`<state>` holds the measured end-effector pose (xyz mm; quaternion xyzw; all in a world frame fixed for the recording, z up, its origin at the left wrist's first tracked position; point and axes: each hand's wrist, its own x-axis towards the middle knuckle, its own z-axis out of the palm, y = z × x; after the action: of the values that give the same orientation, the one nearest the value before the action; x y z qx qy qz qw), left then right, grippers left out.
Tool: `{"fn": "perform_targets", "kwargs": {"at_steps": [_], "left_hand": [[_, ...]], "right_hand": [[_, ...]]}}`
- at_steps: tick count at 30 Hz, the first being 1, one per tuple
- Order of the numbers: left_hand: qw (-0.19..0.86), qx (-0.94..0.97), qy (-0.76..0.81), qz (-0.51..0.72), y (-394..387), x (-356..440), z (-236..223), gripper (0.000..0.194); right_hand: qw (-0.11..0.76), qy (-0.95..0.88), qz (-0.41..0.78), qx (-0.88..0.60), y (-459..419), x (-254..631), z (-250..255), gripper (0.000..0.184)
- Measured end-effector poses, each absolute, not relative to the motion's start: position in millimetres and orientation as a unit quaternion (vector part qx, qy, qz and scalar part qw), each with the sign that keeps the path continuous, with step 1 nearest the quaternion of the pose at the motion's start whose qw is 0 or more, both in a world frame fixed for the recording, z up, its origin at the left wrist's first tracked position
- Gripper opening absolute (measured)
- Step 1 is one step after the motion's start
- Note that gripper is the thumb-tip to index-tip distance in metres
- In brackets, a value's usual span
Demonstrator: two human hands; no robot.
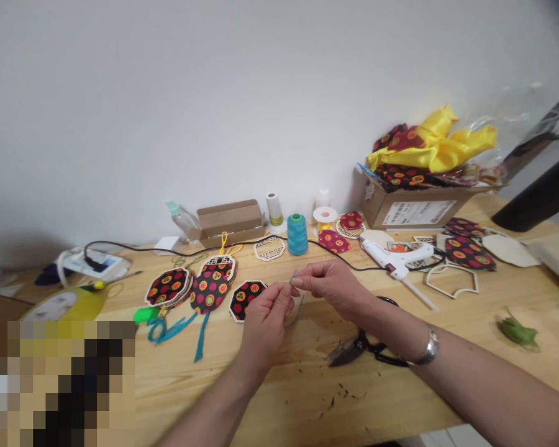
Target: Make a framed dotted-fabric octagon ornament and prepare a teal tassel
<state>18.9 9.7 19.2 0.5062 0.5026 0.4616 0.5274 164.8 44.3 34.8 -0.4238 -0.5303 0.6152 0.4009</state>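
Over the middle of the wooden table, my left hand and my right hand meet fingertip to fingertip. Both pinch a thin grey-blue cord, whose loose part loops down below the fingers. Just behind my left hand lies an eight-sided piece with dark flowered fabric, partly covered by that hand. Under my right forearm are black-handled scissors, blades pointing left. A teal thread spool stands upright behind the hands. To the left rests a flowered fabric pendant with a teal tassel.
A white glue gun with a black cable lies right of my hands. Farther back stands a cardboard box heaped with fabric. Stacked flowered pieces sit at left. A green tuft lies at right. The wall closes off the back.
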Motion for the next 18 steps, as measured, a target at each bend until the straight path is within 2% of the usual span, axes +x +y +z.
{"fn": "perform_targets", "kwargs": {"at_steps": [18], "left_hand": [[0.533, 0.512, 0.502, 0.45, 8.2, 18.5, 22.4, 0.031]], "right_hand": [[0.382, -0.528, 0.643, -0.401, 43.3, 164.9, 37.5, 0.023]]}}
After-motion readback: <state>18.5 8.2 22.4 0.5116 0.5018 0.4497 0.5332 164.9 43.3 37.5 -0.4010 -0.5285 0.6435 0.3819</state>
